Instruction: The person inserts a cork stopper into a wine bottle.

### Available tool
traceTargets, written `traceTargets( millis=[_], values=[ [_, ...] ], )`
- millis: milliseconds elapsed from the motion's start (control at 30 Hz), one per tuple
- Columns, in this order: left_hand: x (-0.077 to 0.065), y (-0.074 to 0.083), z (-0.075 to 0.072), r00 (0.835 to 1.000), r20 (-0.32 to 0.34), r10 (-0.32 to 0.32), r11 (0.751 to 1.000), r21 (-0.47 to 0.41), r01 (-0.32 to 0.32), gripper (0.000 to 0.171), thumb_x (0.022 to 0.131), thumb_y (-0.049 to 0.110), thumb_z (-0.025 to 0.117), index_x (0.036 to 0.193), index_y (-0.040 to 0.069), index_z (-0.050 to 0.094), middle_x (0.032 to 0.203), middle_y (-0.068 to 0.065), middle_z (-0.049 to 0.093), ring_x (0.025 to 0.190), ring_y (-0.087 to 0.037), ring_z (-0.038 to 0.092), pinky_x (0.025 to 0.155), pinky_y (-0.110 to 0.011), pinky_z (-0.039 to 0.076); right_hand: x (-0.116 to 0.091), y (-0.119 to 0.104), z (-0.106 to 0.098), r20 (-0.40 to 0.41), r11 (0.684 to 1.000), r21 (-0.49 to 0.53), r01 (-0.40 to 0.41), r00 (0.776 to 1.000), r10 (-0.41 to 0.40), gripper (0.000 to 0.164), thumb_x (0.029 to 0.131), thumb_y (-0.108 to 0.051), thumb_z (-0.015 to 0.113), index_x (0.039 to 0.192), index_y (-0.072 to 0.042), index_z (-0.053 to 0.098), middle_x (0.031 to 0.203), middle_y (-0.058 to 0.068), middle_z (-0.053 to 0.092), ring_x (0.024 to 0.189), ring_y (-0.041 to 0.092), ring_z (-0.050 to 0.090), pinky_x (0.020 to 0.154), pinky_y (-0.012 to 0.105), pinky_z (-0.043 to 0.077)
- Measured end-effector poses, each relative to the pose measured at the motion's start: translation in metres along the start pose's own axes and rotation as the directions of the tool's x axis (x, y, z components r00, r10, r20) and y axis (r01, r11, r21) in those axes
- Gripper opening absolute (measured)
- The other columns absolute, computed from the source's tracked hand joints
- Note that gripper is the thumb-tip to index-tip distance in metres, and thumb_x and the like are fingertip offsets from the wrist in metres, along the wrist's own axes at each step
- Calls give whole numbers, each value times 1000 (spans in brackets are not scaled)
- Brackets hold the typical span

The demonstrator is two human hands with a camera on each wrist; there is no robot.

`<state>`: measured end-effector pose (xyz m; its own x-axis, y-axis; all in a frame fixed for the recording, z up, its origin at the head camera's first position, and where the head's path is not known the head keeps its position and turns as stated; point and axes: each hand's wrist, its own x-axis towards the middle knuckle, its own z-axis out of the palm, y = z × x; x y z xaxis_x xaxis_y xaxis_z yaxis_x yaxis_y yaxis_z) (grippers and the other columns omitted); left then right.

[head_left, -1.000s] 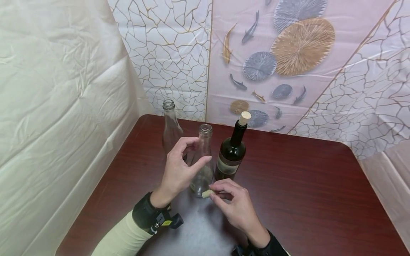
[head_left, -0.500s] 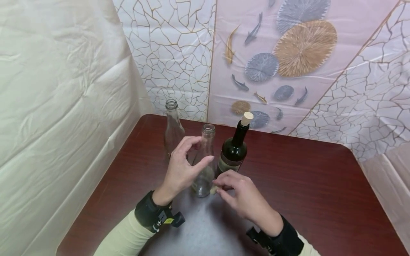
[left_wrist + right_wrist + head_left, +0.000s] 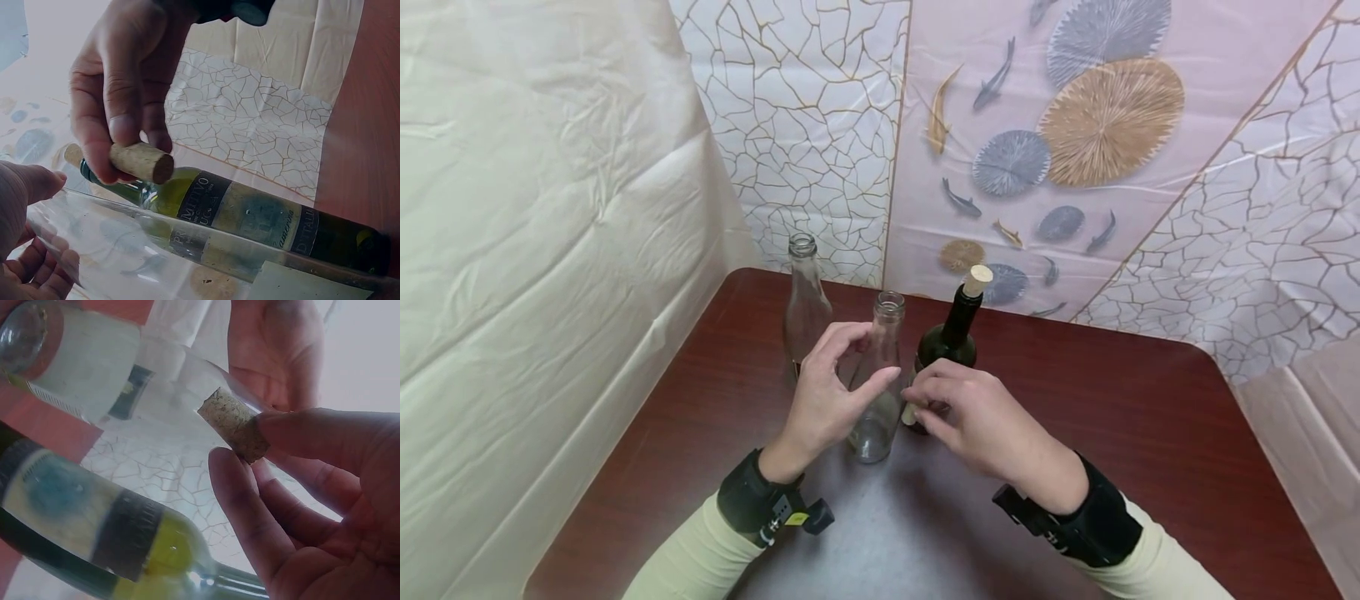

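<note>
My right hand point(image 3: 992, 421) pinches a cork point(image 3: 234, 425) between thumb and fingers, beside the middle clear glass bottle point(image 3: 872, 437). In the left wrist view, the cork point(image 3: 142, 161) points its end face toward the glass. My left hand point(image 3: 827, 392) curves its fingers and thumb round the upper part of that upright bottle; how firmly it holds cannot be told. Just behind the right hand stands a dark green wine bottle point(image 3: 947, 342), its mouth plugged by another cork point(image 3: 977, 281). The hand covers much of the wine bottle's label in the head view.
A second clear glass bottle point(image 3: 805, 304) stands behind and left of the left hand. Everything stands on a dark red wooden table point(image 3: 1120, 417). A patterned cloth point(image 3: 805, 125) hangs along its back edge, and a cream cloth point(image 3: 550, 292) hangs at the left.
The right hand has risen with its cork, away from the table's near side toward the wine bottle, and its cork has turned more upright. The left hand has stayed nearly still.
</note>
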<state>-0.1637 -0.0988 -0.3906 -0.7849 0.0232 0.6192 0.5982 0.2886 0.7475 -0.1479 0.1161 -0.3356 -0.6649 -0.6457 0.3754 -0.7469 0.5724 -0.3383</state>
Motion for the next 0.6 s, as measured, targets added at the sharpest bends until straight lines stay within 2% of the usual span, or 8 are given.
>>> traceTargets(
  millis=[233,600],
  values=[
    [-1,-1,2,1000,-11,4,1000,-10,-4,45,86,13,86,126,8,68,122,-8,67,109,-24,63,96,-25,52,13,3,-13,1,999,-20,38,999,-38,14,87,-4,82,100,-10,81,100,0,73,79,9,68,68,26,57],
    [-2,-5,4,1000,-20,11,999,-34,-11,44,86,13,86,126,10,69,124,-6,68,112,-20,63,99,-29,53,34,-4,-46,-2,994,-78,71,997,-71,18,87,-4,82,104,-8,81,101,1,74,90,13,70,76,31,59]
  ],
)
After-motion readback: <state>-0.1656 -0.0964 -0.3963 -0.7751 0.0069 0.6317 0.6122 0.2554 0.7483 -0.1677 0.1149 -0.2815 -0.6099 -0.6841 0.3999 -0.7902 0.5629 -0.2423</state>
